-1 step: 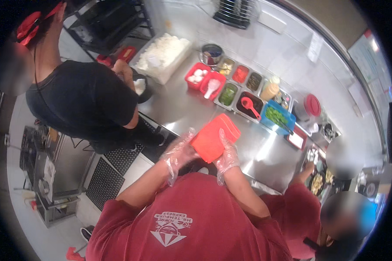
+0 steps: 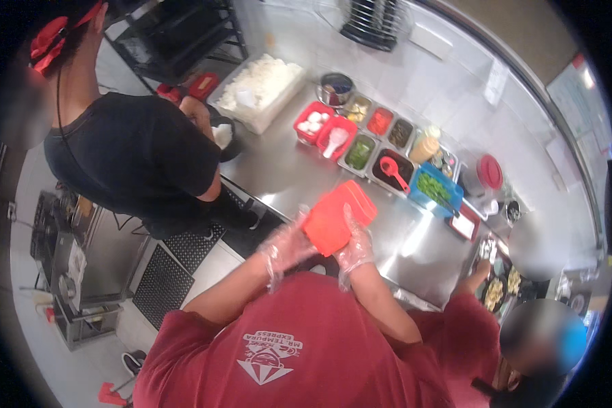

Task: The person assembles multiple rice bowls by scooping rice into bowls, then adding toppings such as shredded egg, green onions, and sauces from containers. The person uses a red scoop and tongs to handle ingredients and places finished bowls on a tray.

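Note:
Both my hands wear clear plastic gloves and hold a red-orange rectangular plastic container [image 2: 333,221] above the near edge of the steel counter. My left hand [image 2: 285,246] grips its left side, and those fingers are partly hidden and a little blurred. Along the right side lies my right hand [image 2: 355,249], its thumb over the container's near face and the other fingers behind it. The container is tilted, with a rim showing at its upper right; whether anything is inside cannot be seen.
Beyond my hands stand a tub of rice [image 2: 255,95], a red box of white eggs [image 2: 313,122], several metal food pans and a blue tray of chopped greens [image 2: 434,187]. A person in black [image 2: 132,146] works at left by a black bowl; another's red sleeve [image 2: 472,313] reaches toward pans at right.
The whole view has shifted very slightly. Both hands keep hold of the red-orange container in nearly the same place.

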`<state>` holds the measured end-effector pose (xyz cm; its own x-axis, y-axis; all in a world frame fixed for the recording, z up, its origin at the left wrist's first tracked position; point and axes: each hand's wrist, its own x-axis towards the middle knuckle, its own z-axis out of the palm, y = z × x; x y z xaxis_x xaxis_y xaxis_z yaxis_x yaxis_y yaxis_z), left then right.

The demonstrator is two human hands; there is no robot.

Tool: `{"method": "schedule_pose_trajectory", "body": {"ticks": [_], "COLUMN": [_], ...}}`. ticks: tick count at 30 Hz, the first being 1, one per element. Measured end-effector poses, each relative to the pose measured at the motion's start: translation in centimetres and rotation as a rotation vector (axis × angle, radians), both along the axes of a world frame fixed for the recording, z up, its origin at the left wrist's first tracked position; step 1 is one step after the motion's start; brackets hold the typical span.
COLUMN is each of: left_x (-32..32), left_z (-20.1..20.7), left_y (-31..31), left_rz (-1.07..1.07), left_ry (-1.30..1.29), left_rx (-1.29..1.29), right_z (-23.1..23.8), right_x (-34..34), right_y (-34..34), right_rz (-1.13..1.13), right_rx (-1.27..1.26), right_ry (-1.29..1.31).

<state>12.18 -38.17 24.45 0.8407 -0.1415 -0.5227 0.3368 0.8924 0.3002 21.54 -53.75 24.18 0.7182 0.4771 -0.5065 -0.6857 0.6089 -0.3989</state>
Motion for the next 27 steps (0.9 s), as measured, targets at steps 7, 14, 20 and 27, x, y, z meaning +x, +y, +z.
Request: {"method": "schedule_pose_trajectory", "body": {"ticks": [7,14,20,27], "left_x": [2.6,0.5,-5.4,-7.8], "left_z": [-0.9,-4.6,-4.7,-7.2], "left_y": [-1.9,3.9,15.8,31.9], "left_rz": [0.134,0.431,0.752,1.228], "left_ry": [-0.149,0.007,0.207,0.226], "left_rx": [0.088,0.193,0.377,0.464], "right_z": [0.8,-4.4,-11.5,-11.9], "right_x": [1.7,3.8,2.1,4.7], "right_y": [2.1,-1.2,-7.3,-3.9], "right_rz": [0.038,0.222,0.277,0.143], "right_rx": [-0.186,-0.135,-0.357,-0.408], "right_ry": [-0.219,-0.098,0.113,0.182]}}
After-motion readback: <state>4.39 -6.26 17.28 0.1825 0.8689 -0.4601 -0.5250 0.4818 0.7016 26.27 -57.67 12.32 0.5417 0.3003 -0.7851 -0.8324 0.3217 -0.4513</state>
